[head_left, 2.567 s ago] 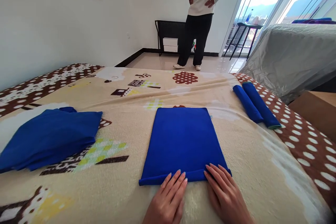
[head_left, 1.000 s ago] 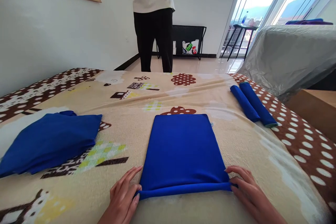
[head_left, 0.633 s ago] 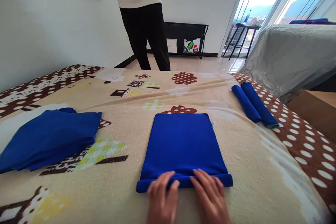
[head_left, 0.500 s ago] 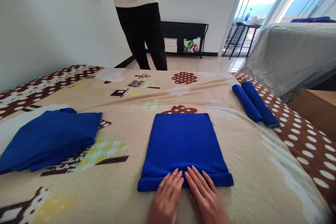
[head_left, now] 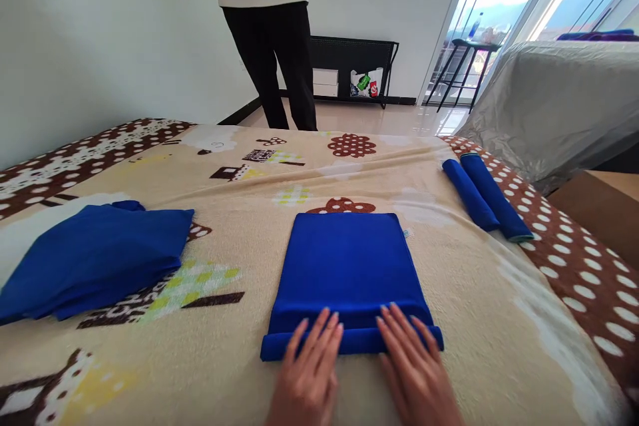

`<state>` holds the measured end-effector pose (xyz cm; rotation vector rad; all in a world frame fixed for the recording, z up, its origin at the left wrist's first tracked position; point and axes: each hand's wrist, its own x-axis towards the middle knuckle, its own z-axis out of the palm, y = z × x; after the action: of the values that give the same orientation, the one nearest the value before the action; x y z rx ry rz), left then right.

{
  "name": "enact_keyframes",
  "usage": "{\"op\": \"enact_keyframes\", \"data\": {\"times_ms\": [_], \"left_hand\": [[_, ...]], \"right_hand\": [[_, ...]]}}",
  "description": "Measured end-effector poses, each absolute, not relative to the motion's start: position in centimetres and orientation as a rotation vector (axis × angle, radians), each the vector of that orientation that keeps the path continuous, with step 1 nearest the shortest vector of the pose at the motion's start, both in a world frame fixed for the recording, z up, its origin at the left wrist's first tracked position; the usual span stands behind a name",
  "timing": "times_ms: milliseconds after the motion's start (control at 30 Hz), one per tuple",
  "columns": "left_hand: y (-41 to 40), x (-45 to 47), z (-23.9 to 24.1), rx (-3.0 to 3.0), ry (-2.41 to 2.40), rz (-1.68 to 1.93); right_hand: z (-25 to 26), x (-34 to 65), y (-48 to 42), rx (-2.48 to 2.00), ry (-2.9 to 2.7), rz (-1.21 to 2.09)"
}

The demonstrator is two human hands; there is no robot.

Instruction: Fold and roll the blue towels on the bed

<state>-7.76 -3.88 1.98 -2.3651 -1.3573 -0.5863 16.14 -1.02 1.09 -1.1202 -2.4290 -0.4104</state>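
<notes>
A blue towel point(head_left: 347, 256) lies flat on the blanket, its near edge turned into a thick roll point(head_left: 357, 341). Across the left half of that roll rests my left hand point(head_left: 308, 369), fingers stretched out and slightly apart, tips on the flat cloth just beyond. My right hand point(head_left: 414, 369) lies the same way over the right half, palm down. Both hands are open and press on the cloth without gripping it. A small pale tag point(head_left: 408, 233) sticks out at the towel's right side.
A loose heap of blue cloth point(head_left: 100, 259) lies to the left. Two rolled blue towels point(head_left: 482, 196) sit side by side at the right on the patterned blanket point(head_left: 239, 359). A person point(head_left: 269, 46) stands beyond the far edge. A cardboard box point(head_left: 599, 206) is at the right.
My hands have moved apart along the roll, the left one leftward and the right one rightward. The roll itself has hardly moved.
</notes>
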Motion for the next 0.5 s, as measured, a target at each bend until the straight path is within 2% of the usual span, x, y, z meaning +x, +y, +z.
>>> {"op": "enact_keyframes", "data": {"times_ms": [133,267,500], "left_hand": [[-2.3,-6.5,1.6,-2.374,-1.363,-0.424],[-2.8,-12.2,0.4,-2.282,-1.514,-0.340],[-5.6,-17.6,1.2,-2.173,-1.493,-0.545]], "right_hand": [[1.1,14.5,-0.3,-1.081,-2.553,-0.426],[-0.7,20.1,0.5,-1.297,-2.482,-0.451],[-0.5,25.5,-0.4,-1.265,-2.426,-0.425]]}}
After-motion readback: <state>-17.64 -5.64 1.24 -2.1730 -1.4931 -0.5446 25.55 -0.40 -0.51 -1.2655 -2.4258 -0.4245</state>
